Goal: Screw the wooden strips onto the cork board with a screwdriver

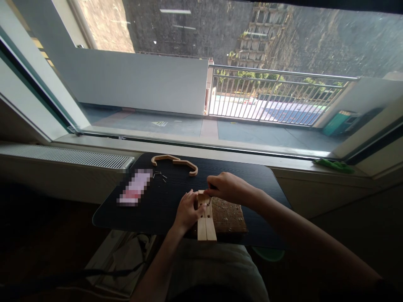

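Two pale wooden pieces (pixel 207 228) with dark round holes lie side by side, pointing toward me, along the left edge of a brown board (pixel 231 216). My left hand (pixel 186 211) grips them from the left, its thumb laid across the wood. Above their far end, my right hand (pixel 222 184) is closed around a dark-handled tool (pixel 213 187), which looks like a screwdriver. Its thin tip comes down near a hole, though most of it is hidden by my fingers. Farther back lie two curved wooden pieces (pixel 185 162) with hooked ends.
Several small metal screws (pixel 160 174) lie loose on the dark table (pixel 151 220), beside a blurred pink sheet or packet (pixel 135 188). Behind the table are a window sill (pixel 252 157), a radiator (pixel 69 156) at left and a green cloth (pixel 333 165) at right.
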Demonstrator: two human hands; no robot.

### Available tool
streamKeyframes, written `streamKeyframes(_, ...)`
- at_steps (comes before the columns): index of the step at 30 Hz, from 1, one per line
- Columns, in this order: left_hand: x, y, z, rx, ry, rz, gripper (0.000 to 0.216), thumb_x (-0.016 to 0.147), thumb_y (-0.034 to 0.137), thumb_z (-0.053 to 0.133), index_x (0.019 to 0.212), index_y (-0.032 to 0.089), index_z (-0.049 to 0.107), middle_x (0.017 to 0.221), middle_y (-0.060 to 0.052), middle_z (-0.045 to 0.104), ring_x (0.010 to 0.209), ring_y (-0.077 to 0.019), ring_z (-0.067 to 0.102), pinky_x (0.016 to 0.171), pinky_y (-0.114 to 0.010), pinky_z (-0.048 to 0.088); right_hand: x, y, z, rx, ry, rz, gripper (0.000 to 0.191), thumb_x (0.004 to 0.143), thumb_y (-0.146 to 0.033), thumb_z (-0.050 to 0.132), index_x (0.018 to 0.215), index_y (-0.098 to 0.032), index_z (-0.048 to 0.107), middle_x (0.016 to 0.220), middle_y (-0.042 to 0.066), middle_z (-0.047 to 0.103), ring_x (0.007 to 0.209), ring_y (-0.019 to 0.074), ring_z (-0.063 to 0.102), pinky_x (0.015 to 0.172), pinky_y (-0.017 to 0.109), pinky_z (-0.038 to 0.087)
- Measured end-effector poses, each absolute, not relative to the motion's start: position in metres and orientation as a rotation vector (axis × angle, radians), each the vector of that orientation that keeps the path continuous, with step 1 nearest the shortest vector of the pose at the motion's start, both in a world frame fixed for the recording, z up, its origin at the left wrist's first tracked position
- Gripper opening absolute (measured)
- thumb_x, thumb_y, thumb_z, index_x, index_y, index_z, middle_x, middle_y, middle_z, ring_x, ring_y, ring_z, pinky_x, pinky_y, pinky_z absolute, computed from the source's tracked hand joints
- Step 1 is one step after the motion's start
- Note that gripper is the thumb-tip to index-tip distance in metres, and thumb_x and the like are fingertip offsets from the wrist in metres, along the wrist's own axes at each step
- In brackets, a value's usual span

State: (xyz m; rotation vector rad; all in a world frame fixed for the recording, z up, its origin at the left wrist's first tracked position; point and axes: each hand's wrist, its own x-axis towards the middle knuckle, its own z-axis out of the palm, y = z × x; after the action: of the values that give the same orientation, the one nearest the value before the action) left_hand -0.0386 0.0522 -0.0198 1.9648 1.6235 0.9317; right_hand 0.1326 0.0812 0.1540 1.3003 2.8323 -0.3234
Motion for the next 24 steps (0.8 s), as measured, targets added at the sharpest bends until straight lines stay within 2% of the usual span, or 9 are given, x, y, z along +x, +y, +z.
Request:
streamKeyframes(3, -0.039, 0.052, -0.019, 1.963, 1.624, 0.945, 0.038, 0.077, 0.029, 0.064, 0.114, 0.019, 0.065, 0.126, -0.013, 0.068, 0.13, -0.0326, 0.055, 0.112, -0.053, 0.04, 0.13, 0.082, 0.154, 1.268, 2.858, -0.229, 0.03, 0.094, -0.042, 0.059, 0.078, -0.017, 0.065, 0.061, -0.002, 0.057, 0.053, 0.0095, 0.042, 0.051, 0.026, 0.021)
streamKeyframes(6, -0.039, 0.052, -0.02, 1.96, 1.624, 0.976, 0.036, 0.076, 0.027, 0.065, 0.111, 0.021, 0.066, 0.122, -0.01, 0.07, 0.128, -0.0315, 0.056, 0.111, -0.051, 0.041, 0.126, 0.081, 0.159, 1.212, 2.838, -0.12, 0.031, 0.093, -0.04, 0.061, 0.073, -0.017, 0.067, 0.063, 0.0, 0.061, 0.056, 0.0105, 0.047, 0.051, 0.027, 0.02)
streamKeyframes(13, -0.038, 0.052, -0.02, 1.953, 1.619, 0.981, 0.033, 0.076, 0.027, 0.064, 0.109, 0.023, 0.066, 0.12, -0.009, 0.071, 0.128, -0.0312, 0.056, 0.111, -0.05, 0.041, 0.114, 0.076, 0.175, 1.095, 2.642, 0.009, 0.029, 0.097, -0.034, 0.055, 0.085, -0.016, 0.074, 0.074, 0.009, 0.071, 0.068, 0.0193, 0.066, 0.053, 0.026, 0.029)
streamKeyframes(18, -0.038, 0.051, -0.017, 1.955, 1.61, 0.938, 0.033, 0.079, 0.03, 0.062, 0.11, 0.021, 0.065, 0.124, -0.011, 0.069, 0.13, -0.0323, 0.054, 0.112, -0.051, 0.04, 0.113, 0.073, 0.182, 0.994, 2.622, 0.021, 0.026, 0.096, -0.035, 0.056, 0.095, -0.016, 0.074, 0.084, 0.011, 0.074, 0.074, 0.0228, 0.069, 0.058, 0.027, 0.037)
streamKeyframes(21, -0.038, 0.051, -0.017, 1.958, 1.62, 0.927, 0.035, 0.079, 0.032, 0.062, 0.112, 0.019, 0.064, 0.126, -0.013, 0.068, 0.131, -0.033, 0.054, 0.112, -0.052, 0.04, 0.116, 0.074, 0.183, 0.923, 2.591, 0.048, 0.015, 0.089, -0.023, 0.061, 0.094, -0.015, 0.073, 0.092, 0.012, 0.074, 0.079, 0.0231, 0.07, 0.057, 0.027, 0.038)
streamKeyframes(24, -0.037, 0.051, -0.017, 1.964, 1.621, 0.929, 0.036, 0.079, 0.031, 0.062, 0.112, 0.018, 0.065, 0.126, -0.014, 0.068, 0.13, -0.0336, 0.054, 0.112, -0.053, 0.041, 0.122, 0.075, 0.181, 0.859, 2.573, 0.05, 0.014, 0.089, -0.015, 0.058, 0.095, -0.013, 0.071, 0.098, 0.012, 0.072, 0.079, 0.0214, 0.069, 0.056, 0.026, 0.038)
